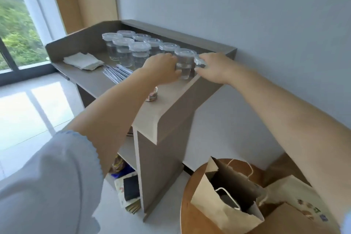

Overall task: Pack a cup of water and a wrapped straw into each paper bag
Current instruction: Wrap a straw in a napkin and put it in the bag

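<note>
- On the grey desk [98, 81], near its right end: left hand [161, 68], fingers curled round a lidded cup of water [183, 62]
- Right hand [214, 67]: fingers pinch another cup [199, 61] at the lid
- Wrapped straws [116, 73] lie left of both hands
- Open paper bag [226, 195] stands on the round table [191, 220] below

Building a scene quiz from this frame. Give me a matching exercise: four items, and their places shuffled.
Items:
1. wrapped straws
2. open paper bag
3. folded white cloth
4. left hand

Places:
A. round wooden table, lower right
B. far left of the counter
C. against a lidded cup of water
D. counter, between the cloth and the cups

Pairs: 1-D, 2-A, 3-B, 4-C
</note>
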`<state>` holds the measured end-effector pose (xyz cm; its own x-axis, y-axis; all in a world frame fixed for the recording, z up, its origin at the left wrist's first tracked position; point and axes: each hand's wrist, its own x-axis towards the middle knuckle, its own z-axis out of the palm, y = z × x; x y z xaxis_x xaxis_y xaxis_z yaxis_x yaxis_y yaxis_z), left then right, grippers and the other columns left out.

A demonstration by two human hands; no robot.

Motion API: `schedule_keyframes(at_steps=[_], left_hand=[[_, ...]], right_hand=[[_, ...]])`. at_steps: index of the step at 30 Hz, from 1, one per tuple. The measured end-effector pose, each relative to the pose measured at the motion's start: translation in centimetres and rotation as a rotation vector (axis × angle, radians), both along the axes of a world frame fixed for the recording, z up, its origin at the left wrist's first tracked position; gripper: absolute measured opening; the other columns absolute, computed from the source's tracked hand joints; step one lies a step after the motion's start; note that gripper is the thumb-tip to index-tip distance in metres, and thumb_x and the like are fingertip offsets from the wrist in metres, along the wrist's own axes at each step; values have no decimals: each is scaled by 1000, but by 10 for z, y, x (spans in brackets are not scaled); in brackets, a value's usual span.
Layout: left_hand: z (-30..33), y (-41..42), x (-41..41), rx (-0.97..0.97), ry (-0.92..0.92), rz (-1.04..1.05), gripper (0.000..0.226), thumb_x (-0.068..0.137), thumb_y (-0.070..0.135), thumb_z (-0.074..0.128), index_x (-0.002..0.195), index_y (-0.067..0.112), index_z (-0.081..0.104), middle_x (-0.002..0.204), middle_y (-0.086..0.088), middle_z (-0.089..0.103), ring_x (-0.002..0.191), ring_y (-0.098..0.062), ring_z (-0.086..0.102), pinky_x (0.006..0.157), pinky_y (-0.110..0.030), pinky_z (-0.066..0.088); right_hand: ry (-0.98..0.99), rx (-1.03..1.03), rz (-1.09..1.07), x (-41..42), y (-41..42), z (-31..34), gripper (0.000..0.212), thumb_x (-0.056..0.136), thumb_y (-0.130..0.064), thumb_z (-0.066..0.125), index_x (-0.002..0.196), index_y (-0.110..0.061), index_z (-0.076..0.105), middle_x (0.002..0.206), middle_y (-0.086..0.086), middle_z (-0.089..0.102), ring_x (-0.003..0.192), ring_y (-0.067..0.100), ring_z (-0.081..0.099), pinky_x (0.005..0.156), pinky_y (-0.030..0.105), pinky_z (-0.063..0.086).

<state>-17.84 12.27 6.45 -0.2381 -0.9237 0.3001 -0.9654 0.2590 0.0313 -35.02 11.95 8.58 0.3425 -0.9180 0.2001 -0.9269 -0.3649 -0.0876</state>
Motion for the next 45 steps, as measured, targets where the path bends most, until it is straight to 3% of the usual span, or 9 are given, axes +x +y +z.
schedule_keyframes(at_steps=[6, 15, 20, 26, 31, 35, 39, 42, 45], left_hand=[[-45, -16, 115, 119, 85, 198, 48, 96, 43, 43, 127, 8, 51, 127, -11, 54, 116, -29, 51, 84, -37, 43], [-75, -75, 259, 162, 21, 178, 42, 96, 42, 44, 116, 6, 53, 121, -8, 56, 112, -26, 52, 84, -36, 42], [-83, -107, 313, 209, 16, 158, 45, 96, 42, 43, 127, 9, 51, 129, -7, 54, 117, -27, 52, 87, -35, 44], [-89, -135, 336, 227, -11, 107, 43, 99, 40, 40, 124, 8, 51, 126, -8, 55, 117, -27, 50, 97, -35, 38], [-92, -151, 339, 209, -5, 87, 41, 100, 38, 38, 124, 7, 51, 126, -7, 54, 119, -26, 49, 104, -36, 33], [-93, -162, 346, 207, 8, 107, 38, 99, 38, 39, 119, 8, 52, 121, -6, 55, 117, -25, 48, 95, -32, 35], [-96, -170, 357, 211, 9, 159, 32, 98, 38, 39, 102, 9, 53, 111, -6, 55, 110, -25, 49, 78, -28, 31], [-98, -174, 364, 208, 9, 186, 28, 99, 37, 37, 92, 11, 47, 104, -5, 54, 106, -24, 50, 75, -27, 28], [-100, -177, 367, 202, -7, 191, 31, 99, 37, 37, 96, 9, 52, 94, -2, 49, 102, -23, 51, 75, -27, 28]], right_hand=[[114, 34, 96, 91, -29, -9, 43, 96, -37, 44, 128, -8, 47, 130, 12, 50, 117, 29, 48, 90, 36, 41], [136, 172, 38, 233, -100, -48, 44, 96, -32, 43, 133, -7, 46, 133, 12, 49, 116, 29, 51, 96, 42, 45], [112, 243, -80, 275, -138, -79, 36, 96, -30, 45, 124, -9, 51, 122, 13, 56, 104, 30, 56, 84, 37, 48], [122, 239, -99, 307, -162, -99, 21, 98, -28, 43, 101, -8, 51, 113, 12, 55, 96, 29, 53, 74, 34, 42], [138, 170, -167, 318, -183, -104, 10, 96, -11, 42, 90, -10, 50, 106, 12, 58, 93, 30, 56, 69, 32, 39], [131, 145, -220, 314, -202, -109, 19, 95, -7, 44, 103, -9, 60, 107, 10, 61, 98, 30, 58, 70, 32, 41], [152, 144, -227, 311, -216, -120, 21, 99, -17, 46, 111, -7, 60, 115, 11, 60, 107, 31, 57, 76, 32, 42], [197, 126, -225, 310, -221, -127, 20, 98, -17, 47, 110, -7, 60, 114, 11, 60, 107, 30, 58, 73, 31, 40], [241, 110, -238, 310, -223, -133, 16, 96, -12, 49, 108, -8, 60, 111, 9, 61, 103, 29, 60, 71, 31, 39]])
